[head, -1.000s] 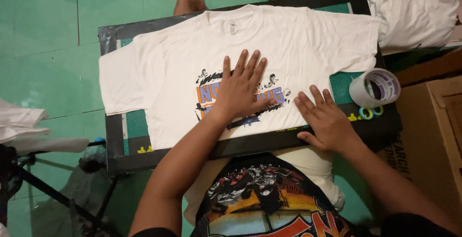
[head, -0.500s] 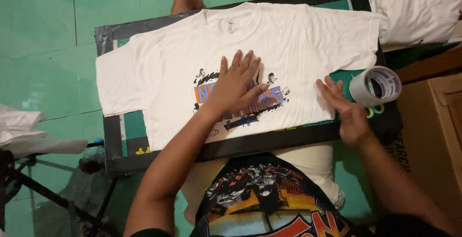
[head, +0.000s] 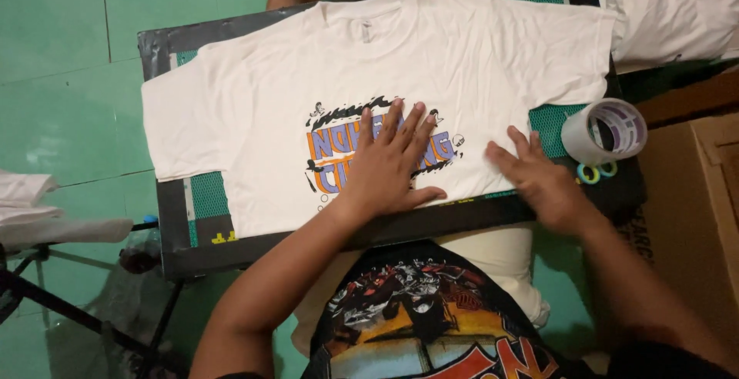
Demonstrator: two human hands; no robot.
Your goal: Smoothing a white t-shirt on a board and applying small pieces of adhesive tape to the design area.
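A white T-shirt (head: pixel 462 63) lies spread flat, front side up, on a dark-framed board (head: pixel 173 233) with green mesh showing at its corners. The collar points away from the person; the hem hangs over the near edge of the board. A printed graphic (head: pixel 331 144) in orange, blue and black sits at the centre of the shirt.

The left hand (head: pixel 389 167) rests palm down on the graphic. Its fingers (head: pixel 396 121) are spread and extended flat against the fabric, gripping nothing. The thumb points toward the right hand.

The right hand (head: pixel 543 183) lies palm down on the lower right part of the shirt, near the hem and the board's near edge. Its fingers (head: pixel 512 148) are extended flat on the cloth and grip nothing.

A roll of tape (head: pixel 604 129) lies on its side on the right end of the board, just beside the right hand but apart from it. Two small rings (head: pixel 596 171), green and blue, lie next to the roll.

More white shirts (head: pixel 670 10) lie at the far right. A cardboard box (head: pixel 693 194) stands right of the board. The floor (head: pixel 61 56) is green tile.
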